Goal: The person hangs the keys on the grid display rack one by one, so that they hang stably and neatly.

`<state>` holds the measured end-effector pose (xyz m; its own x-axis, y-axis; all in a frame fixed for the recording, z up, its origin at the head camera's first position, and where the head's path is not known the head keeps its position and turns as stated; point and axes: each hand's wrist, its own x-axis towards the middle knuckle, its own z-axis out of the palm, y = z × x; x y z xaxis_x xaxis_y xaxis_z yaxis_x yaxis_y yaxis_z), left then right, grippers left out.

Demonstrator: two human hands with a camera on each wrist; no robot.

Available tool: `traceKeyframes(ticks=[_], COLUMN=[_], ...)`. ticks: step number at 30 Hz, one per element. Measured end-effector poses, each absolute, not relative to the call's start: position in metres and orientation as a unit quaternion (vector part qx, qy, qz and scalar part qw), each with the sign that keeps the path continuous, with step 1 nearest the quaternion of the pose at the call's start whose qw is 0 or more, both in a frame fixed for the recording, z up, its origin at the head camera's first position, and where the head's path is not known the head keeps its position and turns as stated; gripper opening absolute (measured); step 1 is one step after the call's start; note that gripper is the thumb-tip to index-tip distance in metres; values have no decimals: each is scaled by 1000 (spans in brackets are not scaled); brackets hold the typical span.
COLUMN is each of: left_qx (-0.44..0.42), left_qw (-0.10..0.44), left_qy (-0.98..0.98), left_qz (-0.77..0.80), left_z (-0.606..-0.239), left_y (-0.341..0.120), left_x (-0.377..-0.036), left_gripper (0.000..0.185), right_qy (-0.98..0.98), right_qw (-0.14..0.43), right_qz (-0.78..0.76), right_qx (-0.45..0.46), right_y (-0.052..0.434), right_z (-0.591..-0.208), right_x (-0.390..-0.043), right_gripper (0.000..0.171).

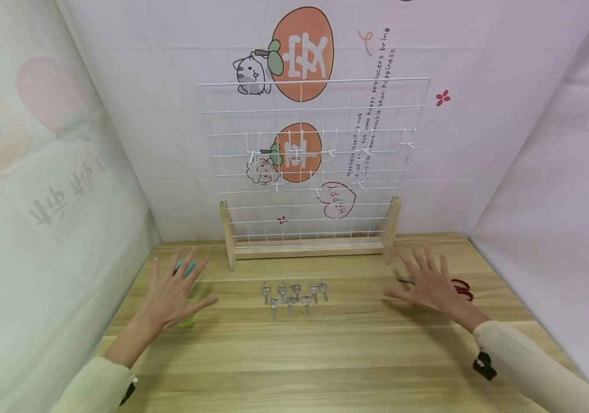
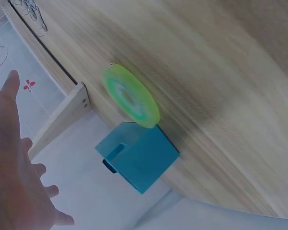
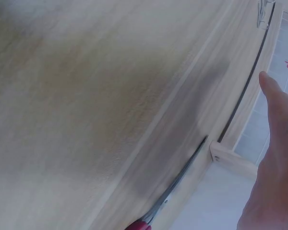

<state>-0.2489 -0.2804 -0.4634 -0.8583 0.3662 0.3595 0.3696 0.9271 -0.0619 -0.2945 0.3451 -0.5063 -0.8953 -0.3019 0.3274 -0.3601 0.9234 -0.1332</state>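
My left hand (image 1: 170, 295) is spread over the left side of the table, holding nothing. Under and beyond it are a teal box (image 2: 139, 155) and a round yellow-green disc (image 2: 130, 96), both partly covered by the hand in the head view. On the right, my right hand (image 1: 428, 284) also has its fingers spread and holds nothing. Red-handled scissors (image 1: 461, 288) lie beneath it, their blades (image 3: 180, 177) pointing toward the rack. Between the hands, several silver keys (image 1: 290, 300) lie in two loose rows on the wooden table (image 1: 284, 367).
Behind the keys stands a white wire grid rack (image 1: 301, 198) on a wooden base (image 1: 309, 249). Several small white hooks (image 1: 360, 185) hang on its wires. Printed white cloth (image 1: 170, 143) surrounds the table at the back and both sides.
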Motion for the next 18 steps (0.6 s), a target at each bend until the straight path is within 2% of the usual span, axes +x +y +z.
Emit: traceKeyframes(ticks=[7, 18], left_qx=[-201, -190], left_qw=[195, 151], left_qy=[-960, -969], left_qz=[3, -57], left_z=[-454, -423], left_y=[-274, -260], left_x=[-258, -282], left_gripper=[89, 81], right_qy=[-966, -964], right_qw=[152, 149], right_qz=[105, 96], right_qx=[180, 199], right_y=[332, 304], right_z=[-498, -488], right_x=[-291, -290], right_gripper=[110, 116])
